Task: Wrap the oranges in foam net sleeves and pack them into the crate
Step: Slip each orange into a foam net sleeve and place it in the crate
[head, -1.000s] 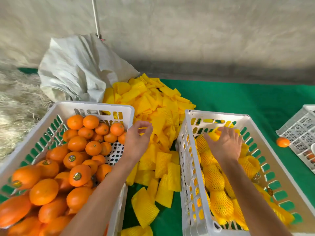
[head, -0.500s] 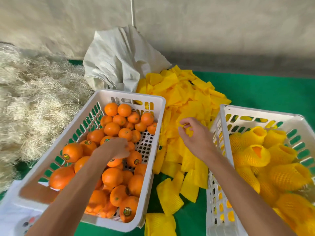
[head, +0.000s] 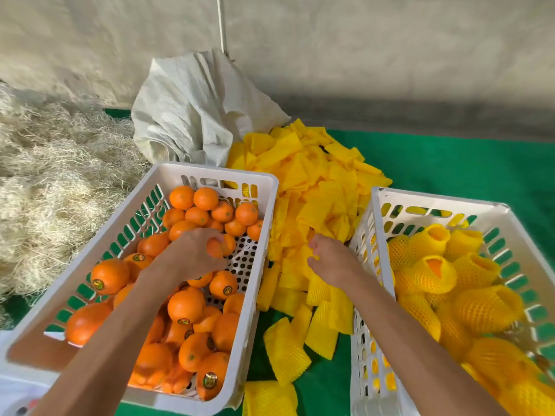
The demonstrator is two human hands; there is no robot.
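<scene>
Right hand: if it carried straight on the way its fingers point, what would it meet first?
Probably the pile of flat yellow foam net sleeves; the right hand already sits at its near edge, though depth is unclear.

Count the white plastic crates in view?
2. One white slotted plastic crate at left holds bare oranges, with the left hand inside. The other white crate at right holds net-sleeved oranges. More may lie outside the frame.
</scene>
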